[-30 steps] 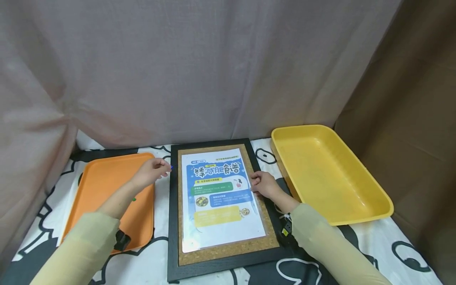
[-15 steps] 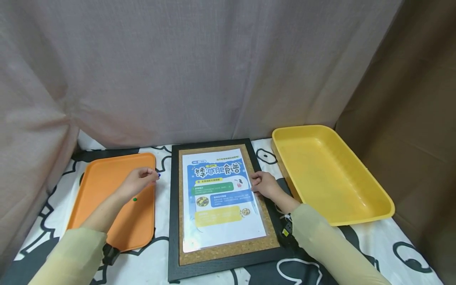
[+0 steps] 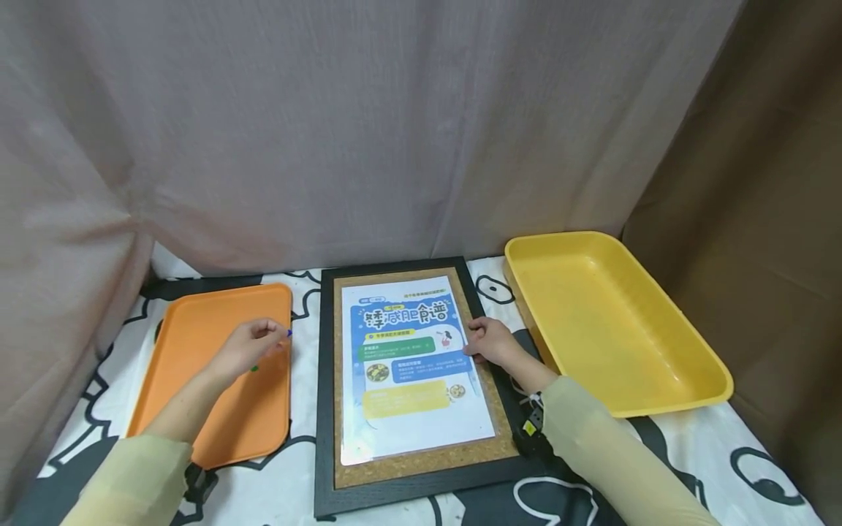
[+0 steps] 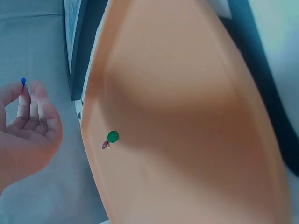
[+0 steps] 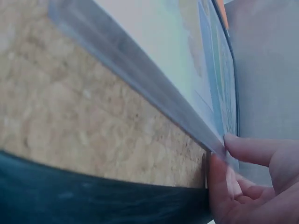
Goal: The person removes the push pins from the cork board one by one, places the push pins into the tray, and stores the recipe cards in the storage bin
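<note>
My left hand [image 3: 242, 349] is over the orange tray [image 3: 197, 321], pinching a small blue thumbtack [image 4: 23, 81] between thumb and fingertip. On the tray floor lie a green thumbtack [image 4: 113, 136] and a purple thumbtack [image 4: 105, 144] side by side. A laminated poster [image 3: 421, 432] with blue, green and yellow blocks lies on a cork board [image 3: 454, 459] in a black frame. At the poster's right edge my right hand [image 3: 492, 342] pinches the clear plastic margin between thumb and finger, as the right wrist view shows.
A deep yellow tub [image 3: 592, 321] stands to the right of the board. Underneath everything is a black-and-white patterned cloth [image 3: 263, 497]. A grey curtain [image 3: 368, 131] hangs behind, and a brown one [image 3: 763, 241] closes off the right side.
My left hand has drawn back from the board's left edge, left and down over the orange tray, keeping the blue thumbtack. My right hand has stayed at the poster's edge.
</note>
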A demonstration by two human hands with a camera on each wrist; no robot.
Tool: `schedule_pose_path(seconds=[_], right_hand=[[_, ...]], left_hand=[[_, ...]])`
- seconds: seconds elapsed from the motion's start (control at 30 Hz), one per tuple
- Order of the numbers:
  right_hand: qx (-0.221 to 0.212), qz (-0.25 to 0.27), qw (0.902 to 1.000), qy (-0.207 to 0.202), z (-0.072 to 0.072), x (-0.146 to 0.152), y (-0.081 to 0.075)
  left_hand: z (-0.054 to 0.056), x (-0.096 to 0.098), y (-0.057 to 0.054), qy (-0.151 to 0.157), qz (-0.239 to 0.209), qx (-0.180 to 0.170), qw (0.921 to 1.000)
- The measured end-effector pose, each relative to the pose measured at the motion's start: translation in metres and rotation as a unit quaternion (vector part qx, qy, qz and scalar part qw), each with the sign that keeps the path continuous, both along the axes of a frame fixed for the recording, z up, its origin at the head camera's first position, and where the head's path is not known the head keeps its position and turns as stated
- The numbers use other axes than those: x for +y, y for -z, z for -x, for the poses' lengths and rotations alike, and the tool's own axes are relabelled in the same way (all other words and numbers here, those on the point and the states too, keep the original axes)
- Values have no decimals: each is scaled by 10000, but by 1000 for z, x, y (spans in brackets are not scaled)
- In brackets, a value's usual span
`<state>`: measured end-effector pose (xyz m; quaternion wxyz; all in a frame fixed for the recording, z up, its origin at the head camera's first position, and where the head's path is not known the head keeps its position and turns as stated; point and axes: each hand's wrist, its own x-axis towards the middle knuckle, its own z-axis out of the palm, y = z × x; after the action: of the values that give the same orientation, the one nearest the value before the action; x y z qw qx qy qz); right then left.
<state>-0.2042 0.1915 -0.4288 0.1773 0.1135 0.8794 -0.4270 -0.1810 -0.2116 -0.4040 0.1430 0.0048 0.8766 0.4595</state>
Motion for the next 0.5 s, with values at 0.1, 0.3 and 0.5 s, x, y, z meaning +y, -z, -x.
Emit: schedule_pose_path(seconds=[0.1, 0.3, 0.5], right_hand=[[202, 156, 9996, -121, -2, 0, 0], [727, 748, 9940, -322, -7, 2, -3], [710, 1412, 9870, 288, -9, 9, -20]], left_hand=[[-2, -2, -2, -27, -27, 21, 10000], [-5, -5, -4, -78, -42, 43, 10000], [-6, -6, -5, -57, -30, 72, 10000]])
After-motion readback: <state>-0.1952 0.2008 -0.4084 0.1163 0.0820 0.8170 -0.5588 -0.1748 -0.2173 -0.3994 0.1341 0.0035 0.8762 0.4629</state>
